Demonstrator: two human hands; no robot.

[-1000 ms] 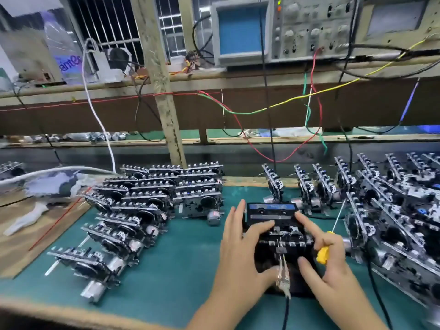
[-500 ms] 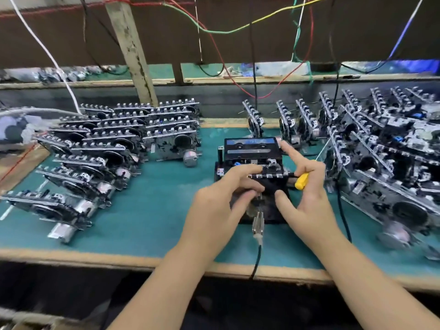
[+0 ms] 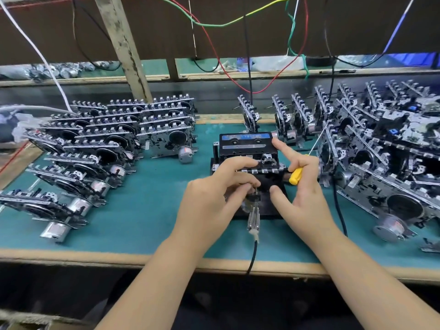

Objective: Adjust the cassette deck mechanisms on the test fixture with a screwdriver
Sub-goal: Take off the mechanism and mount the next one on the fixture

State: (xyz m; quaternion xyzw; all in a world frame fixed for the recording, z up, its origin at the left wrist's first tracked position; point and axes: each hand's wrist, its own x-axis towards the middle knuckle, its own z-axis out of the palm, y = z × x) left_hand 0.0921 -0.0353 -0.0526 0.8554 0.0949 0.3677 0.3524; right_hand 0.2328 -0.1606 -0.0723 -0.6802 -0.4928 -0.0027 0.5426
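Item: cassette deck mechanism (image 3: 250, 156), seated on the black test fixture (image 3: 273, 208) at mid-desk, with a blue-labelled cassette (image 3: 246, 140) loaded at its far end.

Step in hand (a judgement): the unit is being seated or connected on the fixture, and the adjustment proper is not yet under way, since the screwdriver tip is pointing away from the mechanism.

Left grip: left hand (image 3: 214, 198) is curling over the near left part of the mechanism, thumb and forefinger pinching at a small part just above the metal connector (image 3: 253, 216) and its black cable. What exactly is being pinched is hidden by the fingers.

Right grip: right hand (image 3: 302, 194) is grasping the screwdriver (image 3: 296, 176) by its yellow handle, parked in the palm, thin shaft angling up and away to the right. The forefinger is reaching forward and touching the cassette's near right corner; the thumb is pressing on the fixture's black base.

Position relative to grips: the mechanism is lying between the two hands, just beyond the left fingertips and just left of the screwdriver handle.

Next move calls for: turning the screwdriver round in the right grip, bringing its tip down onto an adjusting screw (not discernible here), the left grip steadying the unit.

Surroundings: rows of other mechanisms (image 3: 114, 144) standing on the green desk (image 3: 147, 217) well left, more (image 3: 381, 148) close on the right.
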